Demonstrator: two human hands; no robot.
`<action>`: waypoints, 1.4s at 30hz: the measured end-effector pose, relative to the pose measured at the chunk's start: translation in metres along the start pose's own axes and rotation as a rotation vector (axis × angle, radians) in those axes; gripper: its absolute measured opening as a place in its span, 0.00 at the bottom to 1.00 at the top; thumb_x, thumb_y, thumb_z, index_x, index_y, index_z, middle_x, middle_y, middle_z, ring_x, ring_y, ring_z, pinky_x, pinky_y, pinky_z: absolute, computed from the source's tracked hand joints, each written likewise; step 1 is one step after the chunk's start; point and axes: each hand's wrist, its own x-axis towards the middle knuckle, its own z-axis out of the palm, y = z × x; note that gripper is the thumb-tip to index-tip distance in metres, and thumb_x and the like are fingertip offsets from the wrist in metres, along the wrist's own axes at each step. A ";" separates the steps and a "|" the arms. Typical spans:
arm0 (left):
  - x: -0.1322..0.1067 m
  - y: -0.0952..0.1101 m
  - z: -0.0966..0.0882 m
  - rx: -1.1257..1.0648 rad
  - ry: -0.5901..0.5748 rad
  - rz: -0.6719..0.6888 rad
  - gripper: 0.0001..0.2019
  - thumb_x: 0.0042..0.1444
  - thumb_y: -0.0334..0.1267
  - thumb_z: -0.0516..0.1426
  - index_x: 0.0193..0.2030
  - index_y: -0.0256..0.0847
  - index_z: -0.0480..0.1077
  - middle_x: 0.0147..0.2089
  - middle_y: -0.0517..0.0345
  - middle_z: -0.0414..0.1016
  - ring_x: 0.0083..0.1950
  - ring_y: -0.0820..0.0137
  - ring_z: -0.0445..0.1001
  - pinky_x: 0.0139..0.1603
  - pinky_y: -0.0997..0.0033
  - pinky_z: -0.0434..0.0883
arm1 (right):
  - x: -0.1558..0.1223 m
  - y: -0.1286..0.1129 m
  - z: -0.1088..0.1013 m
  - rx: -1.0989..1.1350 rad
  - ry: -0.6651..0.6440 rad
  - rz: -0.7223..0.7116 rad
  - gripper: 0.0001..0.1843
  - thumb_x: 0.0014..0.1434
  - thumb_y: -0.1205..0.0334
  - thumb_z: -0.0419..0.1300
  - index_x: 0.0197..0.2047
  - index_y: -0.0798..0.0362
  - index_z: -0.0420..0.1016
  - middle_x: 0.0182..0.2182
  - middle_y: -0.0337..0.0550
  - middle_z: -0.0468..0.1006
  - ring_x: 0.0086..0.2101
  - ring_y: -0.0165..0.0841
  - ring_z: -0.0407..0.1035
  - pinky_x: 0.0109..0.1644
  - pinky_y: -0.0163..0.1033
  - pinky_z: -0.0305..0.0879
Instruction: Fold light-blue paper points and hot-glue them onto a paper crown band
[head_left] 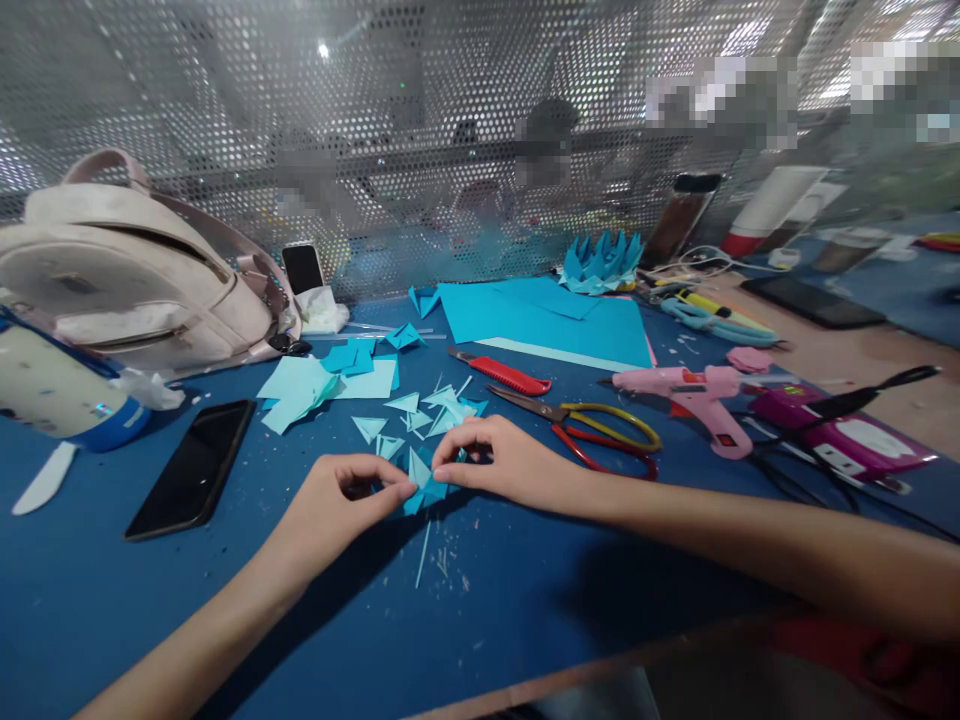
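In the head view, taking the folded paper piece (418, 468) as the middle of the dial, the left hand (330, 500) comes in from 8 o'clock with thumb and forefinger pinched on its near left edge, and the right hand (517, 460) from 3 o'clock, pinching its right side. The fingertips cover part of the piece, so how many layers it has is hard to tell; the other fingers are largely tucked from sight. The left forearm is cut by the bottom edge, the right by the right edge. Light blue paper triangles (405, 404) overlap at 12 o'clock, some lying over others, and a thin strip (424, 555) lies at 6. The red cutter (510, 375) is near 1 o'clock, the scissors (592, 430) between 2 and 3, just above the right forearm. Farther along that line is the pink glue gun (697, 385); beyond it, a dark cable crosses a magenta object (847, 430), hard to identify. The phone (191, 470) lies at 9, and toward 10 a bottle (67, 380) is cut by the left edge. Shapes behind the perforated panel (420, 100) are blurred.
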 end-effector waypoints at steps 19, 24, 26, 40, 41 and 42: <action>0.006 0.001 -0.005 -0.190 -0.031 -0.046 0.09 0.44 0.42 0.68 0.28 0.38 0.78 0.27 0.58 0.74 0.30 0.72 0.66 0.34 0.73 0.61 | 0.009 0.007 -0.001 0.206 -0.098 0.093 0.13 0.53 0.52 0.65 0.31 0.56 0.79 0.24 0.34 0.69 0.26 0.26 0.57 0.32 0.33 0.53; 0.007 0.005 -0.008 -0.207 -0.027 -0.048 0.11 0.44 0.43 0.68 0.30 0.38 0.78 0.30 0.58 0.73 0.32 0.72 0.64 0.33 0.74 0.60 | 0.010 0.005 -0.003 0.310 -0.135 0.185 0.16 0.51 0.49 0.67 0.33 0.55 0.80 0.25 0.35 0.72 0.28 0.26 0.61 0.34 0.33 0.54; 0.007 0.007 -0.010 -0.205 -0.038 -0.042 0.12 0.46 0.45 0.67 0.31 0.38 0.77 0.30 0.58 0.72 0.31 0.73 0.63 0.32 0.74 0.59 | 0.012 0.004 -0.005 0.364 -0.146 0.254 0.17 0.50 0.49 0.68 0.34 0.55 0.80 0.25 0.35 0.72 0.28 0.26 0.61 0.33 0.33 0.54; 0.014 0.015 -0.020 -0.375 -0.208 -0.265 0.19 0.43 0.52 0.68 0.36 0.40 0.77 0.24 0.63 0.71 0.22 0.77 0.64 0.27 0.76 0.60 | 0.012 -0.026 -0.014 0.534 -0.192 0.441 0.16 0.47 0.53 0.70 0.19 0.52 0.72 0.18 0.37 0.67 0.20 0.26 0.54 0.22 0.35 0.50; 0.014 0.015 -0.020 -0.378 -0.213 -0.271 0.19 0.43 0.52 0.68 0.36 0.40 0.77 0.24 0.64 0.71 0.22 0.77 0.63 0.27 0.76 0.60 | 0.012 -0.026 -0.014 0.541 -0.190 0.447 0.15 0.47 0.54 0.70 0.19 0.52 0.71 0.17 0.37 0.66 0.20 0.26 0.55 0.22 0.35 0.50; 0.014 0.015 -0.020 -0.377 -0.217 -0.274 0.19 0.44 0.52 0.68 0.36 0.41 0.77 0.24 0.64 0.71 0.22 0.77 0.63 0.27 0.76 0.60 | 0.012 -0.026 -0.014 0.546 -0.189 0.452 0.15 0.48 0.55 0.70 0.19 0.52 0.71 0.17 0.37 0.66 0.20 0.26 0.55 0.22 0.36 0.50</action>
